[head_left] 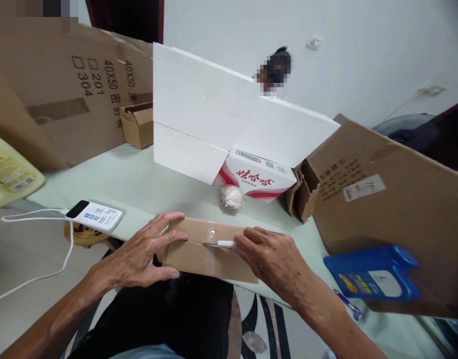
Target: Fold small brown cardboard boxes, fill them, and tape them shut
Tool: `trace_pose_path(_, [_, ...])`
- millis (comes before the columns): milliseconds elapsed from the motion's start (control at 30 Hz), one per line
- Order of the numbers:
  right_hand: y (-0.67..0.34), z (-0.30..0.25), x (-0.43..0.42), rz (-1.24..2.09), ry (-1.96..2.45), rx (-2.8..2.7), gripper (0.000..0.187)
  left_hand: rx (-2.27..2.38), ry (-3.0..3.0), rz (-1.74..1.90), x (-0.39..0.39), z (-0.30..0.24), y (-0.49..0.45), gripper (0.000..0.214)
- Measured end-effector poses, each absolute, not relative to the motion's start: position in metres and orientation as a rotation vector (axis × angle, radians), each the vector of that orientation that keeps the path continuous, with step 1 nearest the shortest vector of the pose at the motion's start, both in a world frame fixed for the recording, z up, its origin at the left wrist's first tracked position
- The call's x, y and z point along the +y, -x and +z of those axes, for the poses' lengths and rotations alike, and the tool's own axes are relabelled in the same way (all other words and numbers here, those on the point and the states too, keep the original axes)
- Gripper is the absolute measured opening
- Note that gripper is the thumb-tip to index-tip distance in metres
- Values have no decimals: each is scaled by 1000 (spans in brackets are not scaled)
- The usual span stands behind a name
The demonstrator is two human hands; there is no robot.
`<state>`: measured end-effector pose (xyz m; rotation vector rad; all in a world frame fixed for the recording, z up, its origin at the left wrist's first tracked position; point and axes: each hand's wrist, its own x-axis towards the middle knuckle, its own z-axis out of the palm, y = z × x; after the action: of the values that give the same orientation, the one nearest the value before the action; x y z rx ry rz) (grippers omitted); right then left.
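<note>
A small brown cardboard box lies at the table's front edge, with a strip of clear tape across its top seam. My left hand grips the box's left end, fingers on top and thumb along the near side. My right hand is closed round a slim white box cutter, its tip pointing left along the seam near the tape. Most of the cutter is hidden in my fingers. Just beyond the box sits a round, plastic-wrapped white ball.
White panels stand behind a red-and-white carton. Large cardboard boxes flank both sides. A blue bottle lies right; a yellow jug and a cabled white device are left. Part of a person's head shows behind the panels.
</note>
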<state>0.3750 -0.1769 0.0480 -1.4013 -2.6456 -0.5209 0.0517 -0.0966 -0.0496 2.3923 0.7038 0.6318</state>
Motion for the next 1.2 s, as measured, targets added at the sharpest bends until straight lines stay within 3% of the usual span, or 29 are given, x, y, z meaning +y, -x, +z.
trace_pose_path(233, [-385,58,-190,-632,1471,-2623,35,697,-2405,629,-98,-49,-51,66])
trace_pose_path(533, [-416,52,-206,-145,1567,-2183,25,696,-2397,628,-100,-47,-49,64])
trace_pose_path(633, [-449,14,-210,-182,1676,-1872,25,651,-2403,667,-101,-48,-49,49])
trace_pose_path(733, [-482,-46,-211,-253,1866,-1708,45,609,-2406,656,-102,-44,-51,39])
trace_pose_path(833, [-502,-103,-210,-352,1909,-1624,59,588,-2429,633,-102,-36,-53,37])
trace_pose_path(933, [-506,-128,-205,-361,1868,-1606,62,588,-2473,620,-102,-31,-55,43])
trace_pose_path(1033, [-494,-113,-198,-334,1803,-1588,54,582,-2508,636,-102,-32,-55,55])
trace_pose_path(1200, [-432,-29,-191,-88,1464,-1755,20,587,-2541,640,-102,-36,-55,57])
